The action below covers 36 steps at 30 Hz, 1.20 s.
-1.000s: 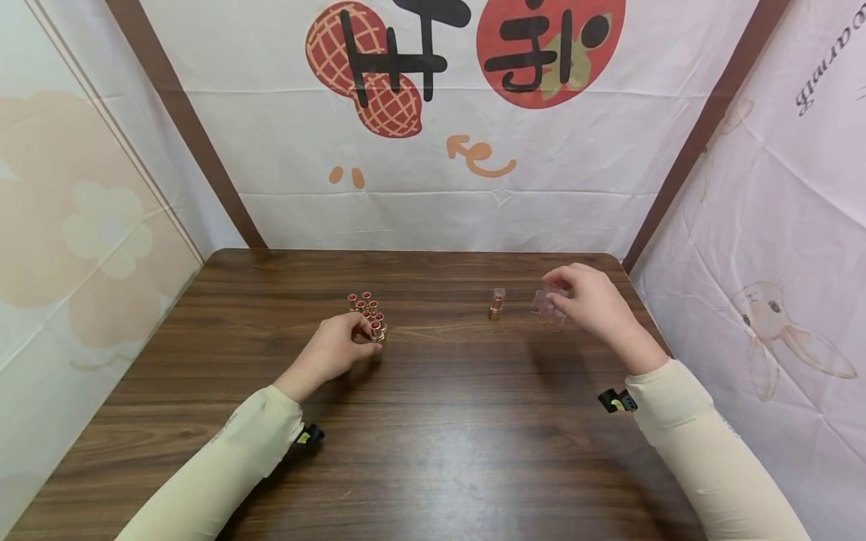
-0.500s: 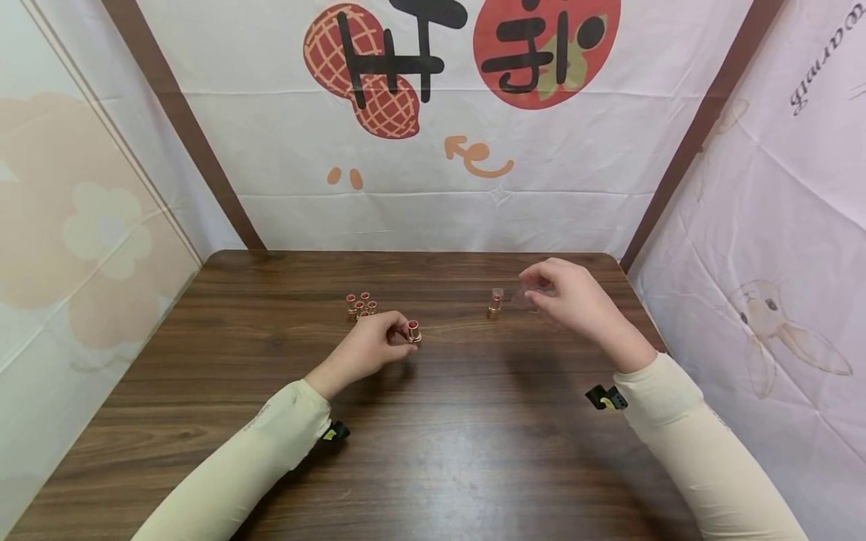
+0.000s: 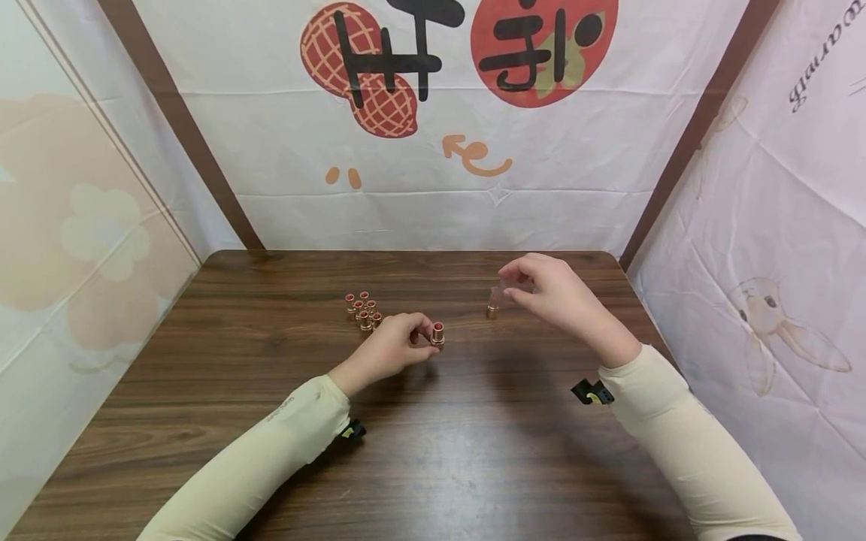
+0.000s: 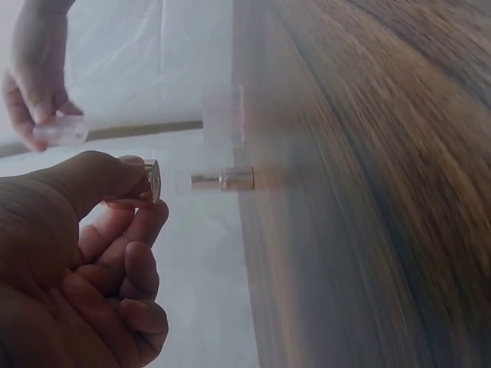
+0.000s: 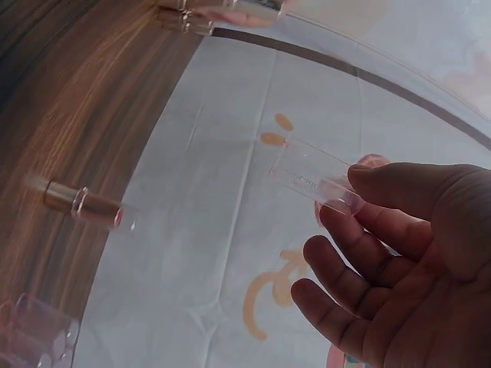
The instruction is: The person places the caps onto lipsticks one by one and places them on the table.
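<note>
Between thumb and fingers, my left hand (image 3: 389, 352) pinches a gold lipstick tube (image 3: 438, 335) upright, its red top facing up, just over the table. My right hand (image 3: 558, 300) holds a clear cap (image 5: 311, 175) between thumb and fingertips, raised above the table; in the head view the cap is faint. One gold lipstick under a clear cap (image 3: 492, 309) stands on the table, beyond and between the hands. To the left, several uncapped red-topped lipsticks (image 3: 359, 306) stand in a cluster, partly behind my left hand.
Several clear caps (image 5: 34, 333) stand on the table past the capped lipstick, hidden behind my right hand in the head view. The brown wooden table (image 3: 406, 466) ends at a printed white cloth wall (image 3: 419, 218), with cloth walls on both sides too.
My left hand has taken a lipstick from the cluster and carried it right. My right hand has moved left from the clear caps, holding one cap.
</note>
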Each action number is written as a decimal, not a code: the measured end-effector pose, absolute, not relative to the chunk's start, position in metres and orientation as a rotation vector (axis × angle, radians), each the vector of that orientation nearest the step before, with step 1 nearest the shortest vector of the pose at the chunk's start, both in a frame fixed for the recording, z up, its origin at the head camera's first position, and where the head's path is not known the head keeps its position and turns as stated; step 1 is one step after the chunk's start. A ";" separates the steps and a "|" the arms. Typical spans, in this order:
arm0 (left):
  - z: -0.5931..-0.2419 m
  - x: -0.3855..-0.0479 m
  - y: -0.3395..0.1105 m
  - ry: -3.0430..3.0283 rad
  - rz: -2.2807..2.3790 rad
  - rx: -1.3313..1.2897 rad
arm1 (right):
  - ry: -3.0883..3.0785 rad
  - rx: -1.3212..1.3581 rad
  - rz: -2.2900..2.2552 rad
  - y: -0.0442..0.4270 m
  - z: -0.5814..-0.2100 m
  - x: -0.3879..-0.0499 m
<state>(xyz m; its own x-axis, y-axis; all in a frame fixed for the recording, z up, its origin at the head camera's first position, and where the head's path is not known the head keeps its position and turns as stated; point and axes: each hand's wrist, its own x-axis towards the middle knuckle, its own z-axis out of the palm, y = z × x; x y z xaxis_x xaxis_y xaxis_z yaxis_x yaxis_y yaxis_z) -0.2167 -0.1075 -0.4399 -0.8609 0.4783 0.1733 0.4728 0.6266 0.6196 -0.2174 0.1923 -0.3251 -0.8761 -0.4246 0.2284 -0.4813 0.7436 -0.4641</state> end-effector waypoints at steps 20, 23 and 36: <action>-0.438 -0.224 -0.079 2.795 1.087 0.922 | -2.763 0.974 0.835 0.159 -0.322 -0.209; -0.437 -0.224 -0.077 2.787 1.098 0.929 | -2.759 0.995 0.803 0.155 -0.324 -0.209; -0.432 -0.223 -0.075 2.798 1.113 0.937 | -2.776 1.031 0.757 0.147 -0.331 -0.207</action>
<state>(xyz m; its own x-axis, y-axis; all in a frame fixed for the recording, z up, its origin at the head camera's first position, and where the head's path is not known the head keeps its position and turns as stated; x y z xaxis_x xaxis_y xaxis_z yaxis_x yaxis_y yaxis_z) -0.2231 -0.0746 -0.4320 -0.8233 0.5231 0.2205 0.5316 0.5741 0.6228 -0.2071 0.1469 -0.3314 -0.7694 -0.5904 0.2438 -0.6324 0.6506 -0.4205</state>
